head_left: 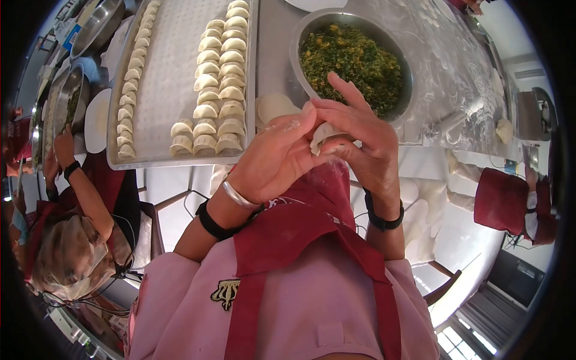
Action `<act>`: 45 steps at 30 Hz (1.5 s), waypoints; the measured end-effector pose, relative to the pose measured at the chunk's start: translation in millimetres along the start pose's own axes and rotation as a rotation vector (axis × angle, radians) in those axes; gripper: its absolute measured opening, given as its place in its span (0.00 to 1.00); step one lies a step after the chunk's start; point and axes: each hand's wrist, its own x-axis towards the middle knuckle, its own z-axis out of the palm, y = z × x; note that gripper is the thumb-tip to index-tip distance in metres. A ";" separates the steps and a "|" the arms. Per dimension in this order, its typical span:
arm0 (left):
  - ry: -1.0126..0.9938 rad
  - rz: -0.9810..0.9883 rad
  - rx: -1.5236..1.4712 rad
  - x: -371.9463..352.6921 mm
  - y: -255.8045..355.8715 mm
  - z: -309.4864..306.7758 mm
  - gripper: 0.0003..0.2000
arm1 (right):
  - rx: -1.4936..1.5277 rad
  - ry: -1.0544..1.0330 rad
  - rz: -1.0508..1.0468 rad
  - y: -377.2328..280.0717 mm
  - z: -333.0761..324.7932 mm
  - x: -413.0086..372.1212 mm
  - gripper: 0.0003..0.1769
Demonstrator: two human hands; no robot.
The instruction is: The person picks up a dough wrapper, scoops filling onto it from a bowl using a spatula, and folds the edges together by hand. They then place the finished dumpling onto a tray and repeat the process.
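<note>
Between my two hands, just in front of the steel table's edge, is a small pale dumpling (321, 137), its folded rim partly showing. My right hand (367, 135) pinches it between thumb and fingers, one finger sticking up. My left hand (273, 153) curls against its other side, the palm turned up and dusted with flour; some of its fingers are hidden. Behind my hands stands a steel bowl (294, 57) of chopped green and yellow filling (351, 63). Round dough wrappers (276, 108) lie on the table left of the bowl.
A metal tray (171, 78) to the left carries rows of finished dumplings (233, 75). Right of the bowl, the floured table (447, 72) holds a rolling pin (459, 117) and a dough lump (504, 131). A co-worker's arm (87, 186) reaches toward another bowl at far left.
</note>
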 end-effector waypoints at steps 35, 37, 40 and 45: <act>0.232 0.311 0.722 -0.2 -15.2 5.9 0.16 | -0.144 0.257 -0.042 -2.4 14.5 1.1 0.11; 0.219 0.271 0.726 -0.9 -13.4 5.0 0.15 | -0.086 0.262 -0.004 -5.4 13.7 1.4 0.10; 0.182 0.251 0.843 -3.0 -9.5 5.8 0.15 | -0.115 0.194 -0.075 -3.5 9.8 3.0 0.11; 0.224 0.282 0.803 -4.9 -14.8 7.9 0.14 | -0.136 0.219 -0.095 -2.1 12.6 0.8 0.11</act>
